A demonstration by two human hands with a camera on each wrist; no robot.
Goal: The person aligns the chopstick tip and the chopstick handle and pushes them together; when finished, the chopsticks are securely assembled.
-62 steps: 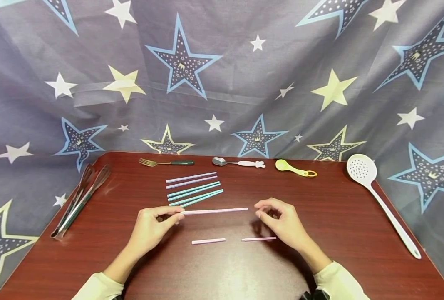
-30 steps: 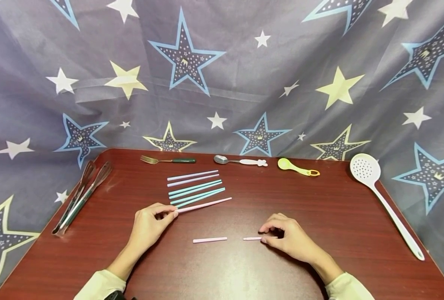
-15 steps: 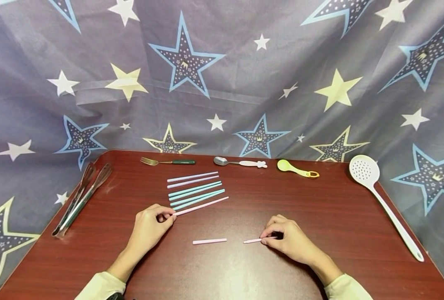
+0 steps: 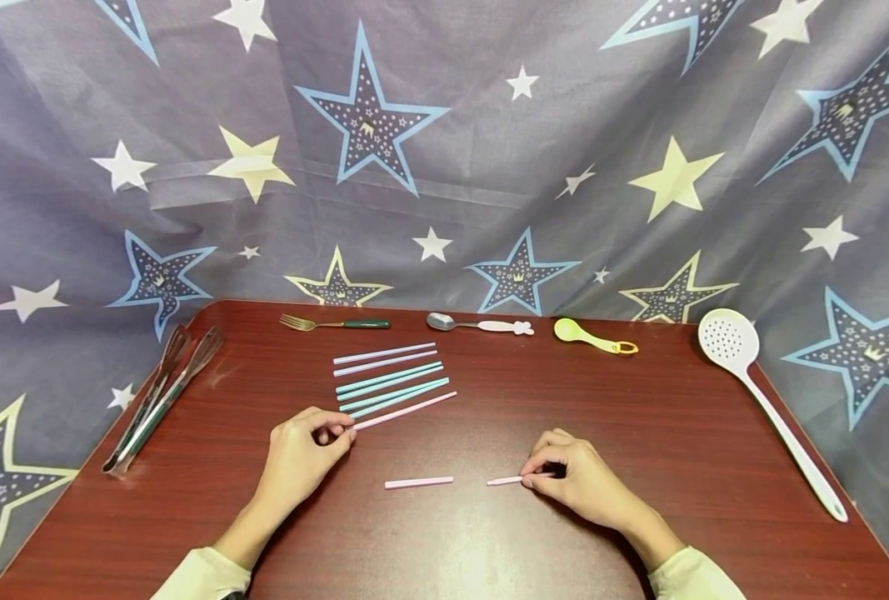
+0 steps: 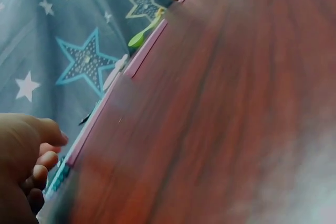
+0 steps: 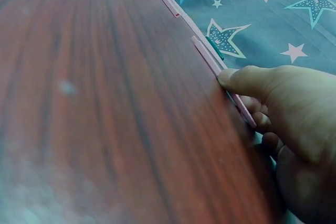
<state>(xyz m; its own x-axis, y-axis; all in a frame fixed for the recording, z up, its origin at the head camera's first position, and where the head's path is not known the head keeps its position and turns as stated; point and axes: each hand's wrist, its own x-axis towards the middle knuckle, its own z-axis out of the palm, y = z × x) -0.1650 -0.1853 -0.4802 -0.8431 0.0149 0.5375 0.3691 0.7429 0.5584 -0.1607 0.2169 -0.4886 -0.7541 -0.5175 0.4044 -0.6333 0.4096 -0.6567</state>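
Observation:
My left hand (image 4: pixel 302 450) is at the left end of a long pink chopstick (image 4: pixel 407 410) lying on the table. In the left wrist view, a small gap shows between the thumb (image 5: pixel 59 136) and that stick. My right hand (image 4: pixel 579 475) pinches a short pink chopstick piece (image 4: pixel 502 481) between thumb and fingers, low over the table. The piece's left tip looks narrower, and its right end is partly hidden by the fingers. A second short pink piece (image 4: pixel 418 482) lies between the hands. Behind the long pink stick lie several teal chopsticks (image 4: pixel 390 379) and two lavender chopsticks (image 4: pixel 384 353).
Along the back edge lie a fork (image 4: pixel 335 324), a spoon (image 4: pixel 481 325) and a yellow measuring spoon (image 4: pixel 594 337). Metal tongs (image 4: pixel 162 400) lie at the left edge, a white skimmer (image 4: pixel 766 408) at the right. A star-patterned curtain (image 4: pixel 459 167) hangs behind the table.
My left hand has lowered the long pink chopstick to the table beside the teal ones and loosened its fingers. My right hand has come down and taken the right short pink piece.

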